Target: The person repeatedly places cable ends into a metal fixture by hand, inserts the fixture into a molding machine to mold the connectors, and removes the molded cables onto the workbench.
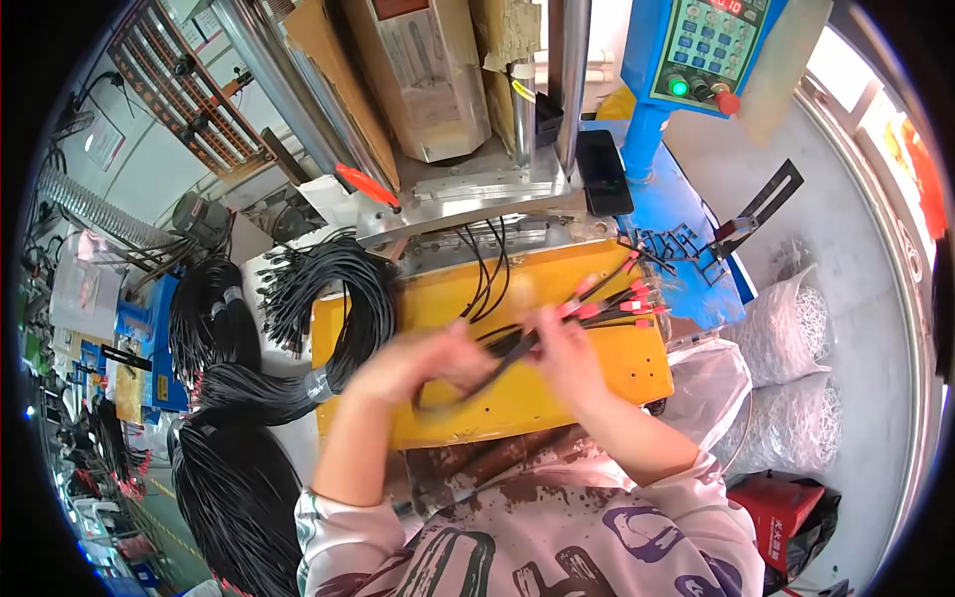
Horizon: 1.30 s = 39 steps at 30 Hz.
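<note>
My right hand [569, 356] is closed around a small bundle of black cables [507, 360] above the yellow work plate [477, 426]. Red ends [637, 300] of these cables fan out to the right of that hand. My left hand [438, 356] is beside the looped part of the bundle, and motion smears its fingers, so its grip on the cables is unclear. Behind the hands, several thin black leads [487, 264] hang down from the machine onto the plate.
Large bundles of black cable [343, 289] lie at the left. A metal press [477, 189] rises behind the plate. A phone [603, 171] and a blue control panel [696, 60] are at the right, above bags of white pieces [781, 333].
</note>
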Motion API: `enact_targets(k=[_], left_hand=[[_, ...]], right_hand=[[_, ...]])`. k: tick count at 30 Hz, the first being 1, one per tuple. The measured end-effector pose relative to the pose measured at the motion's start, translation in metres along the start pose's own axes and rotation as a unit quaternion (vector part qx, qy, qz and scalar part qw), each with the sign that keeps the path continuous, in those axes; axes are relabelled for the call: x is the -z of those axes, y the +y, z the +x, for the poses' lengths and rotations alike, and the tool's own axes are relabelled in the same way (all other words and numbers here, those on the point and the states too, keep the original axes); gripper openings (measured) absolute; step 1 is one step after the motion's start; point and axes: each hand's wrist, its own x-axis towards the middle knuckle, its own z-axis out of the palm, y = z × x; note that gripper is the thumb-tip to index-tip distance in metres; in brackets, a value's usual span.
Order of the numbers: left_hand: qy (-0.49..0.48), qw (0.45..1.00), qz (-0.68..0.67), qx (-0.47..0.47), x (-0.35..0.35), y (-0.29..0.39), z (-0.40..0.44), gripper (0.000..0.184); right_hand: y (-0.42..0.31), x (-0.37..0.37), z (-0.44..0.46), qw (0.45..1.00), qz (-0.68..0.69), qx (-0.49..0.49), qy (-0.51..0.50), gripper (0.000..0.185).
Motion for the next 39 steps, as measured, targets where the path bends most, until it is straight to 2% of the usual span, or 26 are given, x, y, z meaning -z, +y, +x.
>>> enact_targets(k=[1, 2, 4, 5, 8, 11, 13, 15, 17, 18, 19, 20, 23, 25, 27, 29, 30, 31, 32, 33, 36, 38, 39], left_hand=[[-0.015, 1.0, 0.01, -0.009, -0.03, -0.001, 0.011, 0.019], [-0.029, 0.999, 0.018, -0.017, -0.059, -0.007, 0.016, 0.021], [-0.056, 0.998, 0.0, -0.019, -0.054, -0.031, 0.027, 0.021], [-0.078, 0.997, -0.019, -0.02, -0.051, -0.042, 0.035, 0.021], [-0.088, 0.995, -0.04, -0.017, -0.053, -0.054, 0.045, 0.02], [-0.055, 0.997, -0.033, -0.036, -0.049, -0.04, 0.058, 0.016], [-0.027, 0.994, 0.045, -0.094, -0.035, -0.03, 0.07, 0.013], [0.004, 0.989, 0.077, -0.123, -0.02, -0.034, 0.076, 0.011], [0.063, 0.983, -0.035, -0.169, -0.006, -0.04, 0.087, 0.01], [0.091, 0.972, -0.09, -0.196, 0.0, -0.041, 0.093, 0.01], [0.098, 0.97, -0.094, -0.204, 0.001, -0.041, 0.096, 0.01], [0.106, 0.965, -0.087, -0.225, -0.001, -0.042, 0.096, 0.01], [0.12, 0.956, -0.062, -0.259, -0.002, -0.045, 0.093, 0.009], [0.116, 0.953, -0.101, -0.26, -0.004, -0.045, 0.093, 0.012], [0.113, 0.949, -0.131, -0.263, -0.006, -0.045, 0.093, 0.013], [0.111, 0.957, -0.101, -0.247, -0.005, -0.045, 0.094, 0.016], [0.109, 0.961, -0.083, -0.239, -0.006, -0.045, 0.093, 0.018], [0.109, 0.961, -0.088, -0.239, -0.009, -0.045, 0.091, 0.018], [0.116, 0.961, -0.084, -0.237, -0.012, -0.044, 0.089, 0.018], [0.122, 0.961, -0.078, -0.237, -0.016, -0.042, 0.087, 0.018], [0.118, 0.96, -0.079, -0.241, -0.024, -0.036, 0.083, 0.019], [0.096, 0.96, -0.089, -0.247, -0.028, -0.035, 0.08, 0.018], [0.093, 0.961, -0.083, -0.245, -0.027, -0.035, 0.081, 0.018]], right_hand=[[0.0, 0.001, 0.003, 1.0, 0.001, 0.002, 0.003, 0.031], [0.0, 0.003, 0.006, 0.998, 0.001, 0.06, 0.01, 0.03], [-0.004, 0.009, 0.013, 0.984, -0.003, 0.179, 0.021, 0.029], [-0.009, 0.01, 0.011, 0.984, -0.007, 0.18, 0.019, 0.029], [-0.025, 0.013, -0.012, 0.951, -0.244, 0.156, -0.106, 0.032], [-0.046, 0.012, -0.002, 0.936, -0.278, 0.195, -0.087, 0.035], [-0.059, 0.011, 0.019, 0.924, -0.299, 0.215, -0.098, 0.036], [-0.071, 0.009, 0.044, 0.885, -0.373, 0.158, -0.23, 0.033], [-0.09, 0.005, 0.091, 0.848, -0.478, 0.18, -0.142, 0.033], [-0.086, 0.003, 0.11, 0.844, -0.479, 0.185, -0.152, 0.033], [-0.076, 0.004, 0.13, 0.713, -0.617, 0.318, -0.099, 0.033], [-0.072, -0.001, 0.138, 0.544, -0.717, 0.433, -0.042, 0.033], [-0.062, 0.0, 0.145, 0.568, -0.696, 0.437, -0.038, 0.033], [-0.062, 0.006, 0.134, 0.578, -0.689, 0.437, -0.03, 0.034], [-0.075, 0.018, 0.089, 0.703, -0.646, 0.297, -0.023, 0.033], [-0.095, 0.047, 0.066, 0.763, -0.627, 0.124, -0.093, 0.03], [-0.119, 0.048, 0.054, 0.759, -0.632, 0.122, -0.097, 0.03], [-0.145, 0.045, 0.037, 0.844, -0.523, -0.052, -0.106, 0.028], [-0.159, 0.044, 0.027, 0.888, -0.387, -0.223, -0.107, 0.028], [-0.158, 0.044, 0.028, 0.888, -0.388, -0.222, -0.105, 0.028], [-0.136, 0.04, 0.04, 0.95, -0.26, -0.06, -0.163, 0.033], [-0.098, 0.018, 0.061, 0.945, -0.277, 0.091, -0.147, 0.034], [-0.085, 0.009, 0.068, 0.947, -0.273, 0.093, -0.143, 0.034]])
